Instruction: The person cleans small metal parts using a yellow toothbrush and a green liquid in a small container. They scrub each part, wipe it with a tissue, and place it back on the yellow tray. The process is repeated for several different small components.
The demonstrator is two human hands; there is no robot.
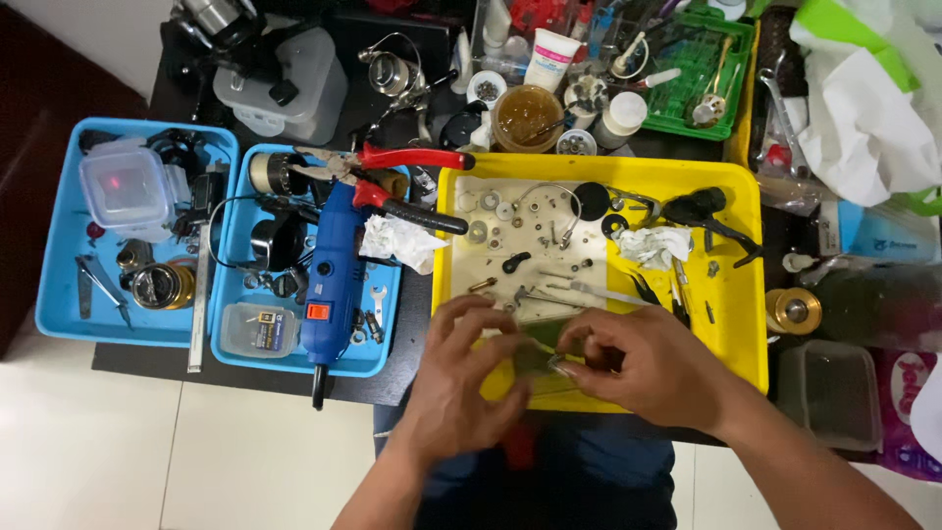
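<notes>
Both hands meet over the near edge of a yellow tray [738, 324]. My left hand [459, 385] and my right hand [646, 363] pinch a small dark part [538, 355] between their fingertips; a small shiny ring shows at the right fingertips. What the part is cannot be told. In the tray, on a white sheet [520, 236], lie several small washers, screws and metal pieces, with a crumpled white tissue [655, 245] and black handle parts [699, 208] to the right.
Left of the yellow tray stand two blue trays [59, 294]; one holds a blue rotary tool [330, 285] and red-handled pliers [407, 157]. A jar of brown grease [527, 118], bottles and a green basket [741, 88] stand behind. A gold spool [793, 310] and a clear box [832, 393] sit at right.
</notes>
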